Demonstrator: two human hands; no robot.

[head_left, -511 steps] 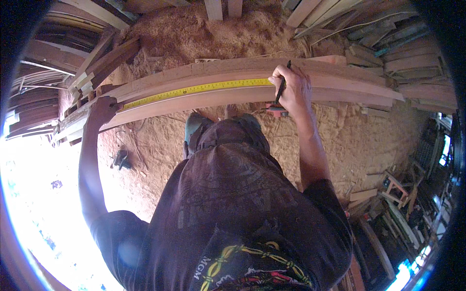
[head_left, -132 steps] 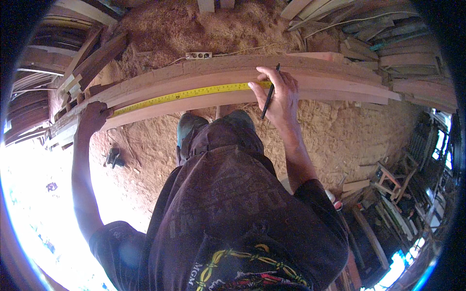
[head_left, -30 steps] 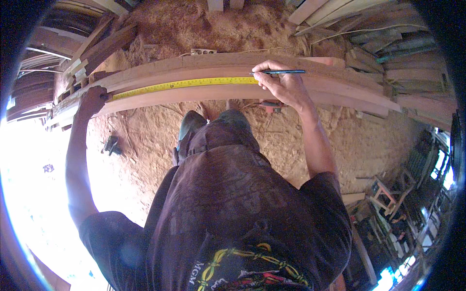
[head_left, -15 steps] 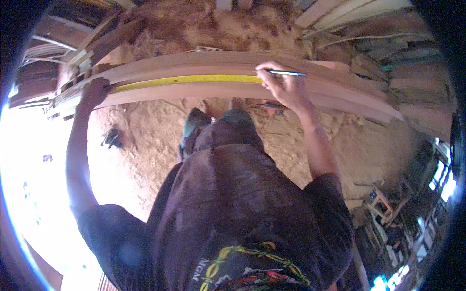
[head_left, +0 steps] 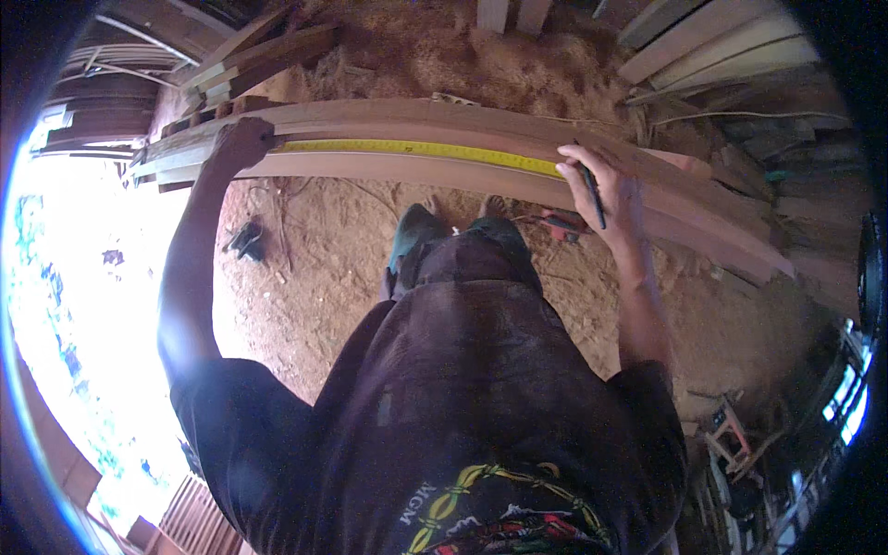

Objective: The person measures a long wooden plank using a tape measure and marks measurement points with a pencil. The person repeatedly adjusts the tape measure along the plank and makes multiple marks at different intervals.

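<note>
A yellow tape measure blade (head_left: pixel 407 148) stretches along a long reddish-brown timber (head_left: pixel 351 166) lying crosswise in front of me. At its left end, my left hand (head_left: pixel 242 146) is closed round the tape measure, whose case is mostly hidden by the fingers. My right hand (head_left: pixel 612 190) has its fingertips at the blade's right end, over the timber. Between those fingers sits a slim dark pencil (head_left: pixel 592 196), its length slanting back toward me. Whether the fingertips pinch the blade or only touch it, I cannot tell.
Sandy ground with my feet on it lies below the timber. A red power tool (head_left: pixel 561 225) rests near the right forearm, and a dark object (head_left: pixel 245 240) lies at left. Boards (head_left: pixel 712 55) are stacked at far right. A small wooden frame (head_left: pixel 729 439) stands lower right.
The right hand has turned, so the pencil that pointed right now slants back toward me. My view has shifted, moving the scene rightward. The blade remains stretched between both hands.
</note>
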